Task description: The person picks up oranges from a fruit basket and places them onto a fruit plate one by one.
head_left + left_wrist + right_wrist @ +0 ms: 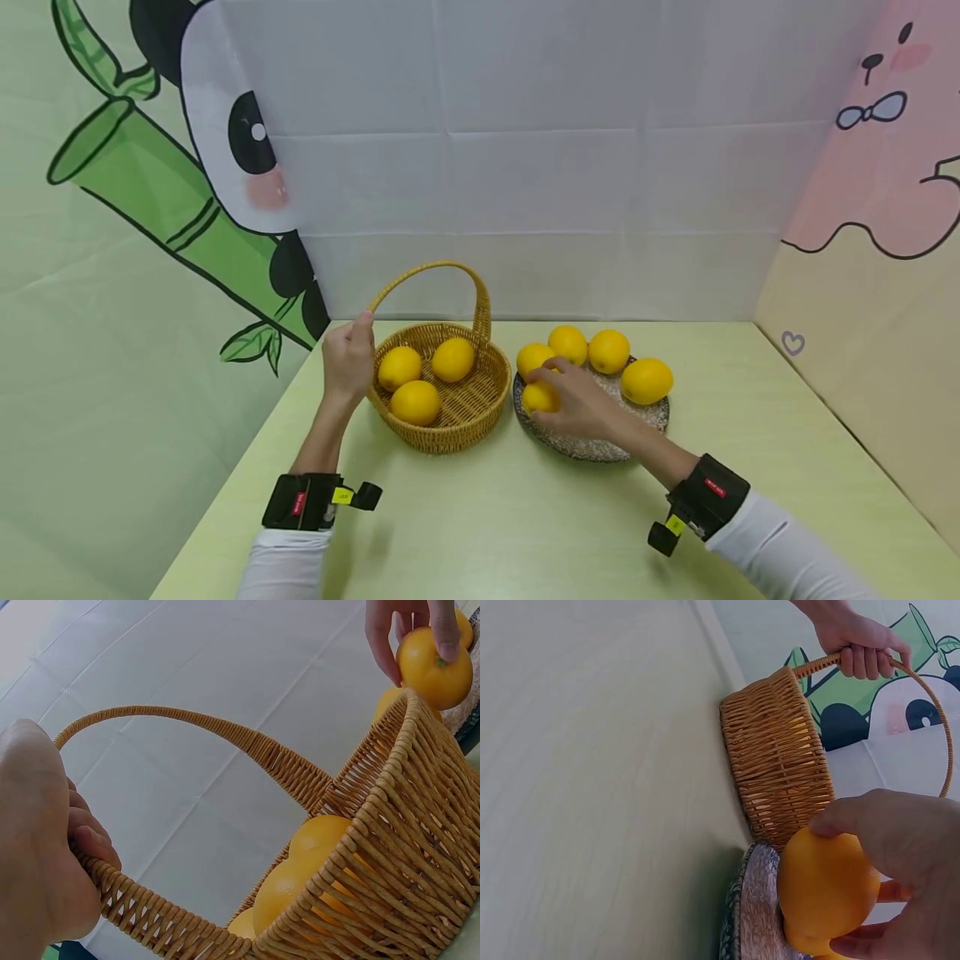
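My left hand (pixel 348 360) grips the handle (pixel 202 721) of a wicker basket (pixel 450 440), its fingers curled round the handle's left side. Three oranges (pixel 416 403) lie inside the basket. To the right stands a speckled round plate (pixel 592 450) bearing several more fruits. Over the plate's left part, my right hand (pixel 577 402) holds one orange (pixel 826 883) between thumb and fingers. In the left wrist view this held orange (pixel 435 669) shows its green stem end, just beyond the basket rim. Another orange (pixel 534 358) sits right behind it.
Two oranges (pixel 609 351) rest at the plate's back edge, and one (pixel 647 382) lies at its right rim. Basket and plate stand close side by side on a pale table (pixel 480 533). A cloth backdrop (pixel 525 183) with cartoon animals rises behind the table.
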`<state>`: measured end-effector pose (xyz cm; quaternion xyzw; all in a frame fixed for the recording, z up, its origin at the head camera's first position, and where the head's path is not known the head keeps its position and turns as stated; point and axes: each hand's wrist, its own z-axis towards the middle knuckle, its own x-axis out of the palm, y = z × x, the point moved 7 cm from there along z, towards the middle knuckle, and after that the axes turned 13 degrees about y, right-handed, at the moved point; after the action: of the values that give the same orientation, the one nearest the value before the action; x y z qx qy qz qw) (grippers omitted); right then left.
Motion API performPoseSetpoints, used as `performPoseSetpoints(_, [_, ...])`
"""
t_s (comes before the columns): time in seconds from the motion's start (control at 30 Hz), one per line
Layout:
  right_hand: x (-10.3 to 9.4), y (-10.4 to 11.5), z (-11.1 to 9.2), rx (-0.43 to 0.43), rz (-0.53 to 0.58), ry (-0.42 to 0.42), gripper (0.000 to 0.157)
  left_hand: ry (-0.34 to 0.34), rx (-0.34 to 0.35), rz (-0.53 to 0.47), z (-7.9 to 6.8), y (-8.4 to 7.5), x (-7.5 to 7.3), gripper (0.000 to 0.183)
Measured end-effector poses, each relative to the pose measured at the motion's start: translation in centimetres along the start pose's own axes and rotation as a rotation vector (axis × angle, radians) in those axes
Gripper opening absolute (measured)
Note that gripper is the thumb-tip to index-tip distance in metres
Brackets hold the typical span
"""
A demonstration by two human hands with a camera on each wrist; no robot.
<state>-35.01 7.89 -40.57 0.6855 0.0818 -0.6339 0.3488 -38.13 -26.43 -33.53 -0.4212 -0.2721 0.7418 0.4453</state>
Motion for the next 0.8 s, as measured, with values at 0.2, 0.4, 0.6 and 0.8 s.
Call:
performPoseSetpoints(0.2, [1.0, -0.3, 0.2, 0.003, -0.004, 0.007, 0.050, -0.003, 0.001, -0.012, -0.2, -0.1, 0.0, 0.065])
performPoseSetpoints(0.4, [1.5, -0.5, 0.3, -0.003, -0.021, -0.005, 0.048, -0.009, 0.007, -0.006, -0.2, -0.3, -0.1, 0.065])
performPoseSetpoints(0.6, [1.5, -0.5, 0.3, 0.004, -0.037, -0.015, 0.052, -0.005, 0.002, -0.008, -0.3, -0.4, -0.1, 0.065])
performPoseSetpoints(0.8, [1.5, -0.1, 0.3, -0.013, -0.077, -0.012, 0.056, 0.011, 0.008, -0.030, -0.4, -0.5, 0.0, 0.064])
